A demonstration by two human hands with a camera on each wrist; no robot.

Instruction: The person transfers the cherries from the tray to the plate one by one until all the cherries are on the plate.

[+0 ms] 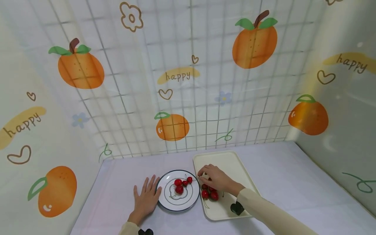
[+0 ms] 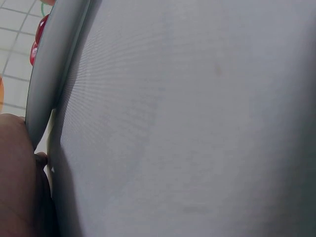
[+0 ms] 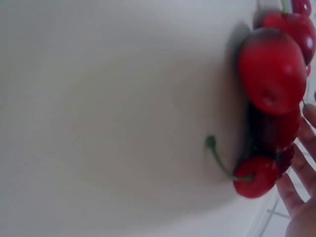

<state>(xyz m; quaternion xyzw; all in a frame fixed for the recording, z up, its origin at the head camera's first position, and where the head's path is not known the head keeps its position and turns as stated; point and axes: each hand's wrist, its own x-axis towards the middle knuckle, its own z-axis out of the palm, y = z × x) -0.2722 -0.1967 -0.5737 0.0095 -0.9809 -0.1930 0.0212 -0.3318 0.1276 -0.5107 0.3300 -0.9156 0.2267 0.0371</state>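
My left hand (image 1: 148, 199) lies flat with its fingers spread, its edge touching the left rim of a white plate (image 1: 164, 202) with a dark blue edge. A few red cherries (image 1: 179, 189) sit on the plate. My right hand (image 1: 216, 178) is above the left side of a cream tray (image 1: 229, 210). Its thumb and finger pinch the thin stem of a cherry (image 1: 189, 180) at the plate's right side. Below that hand, several cherries (image 1: 214, 195) cluster in the tray. Up close, the right wrist view shows cherries (image 3: 271, 71) and part of the fingers (image 3: 290, 195).
A pale cloth covers the table (image 1: 117, 182). Behind it stands a grid panel draped with a printed curtain (image 1: 205, 107), and curtains flank both sides. The tray is just right of the plate. In the left wrist view, the plate's underside (image 2: 54, 64) slants above the cloth.
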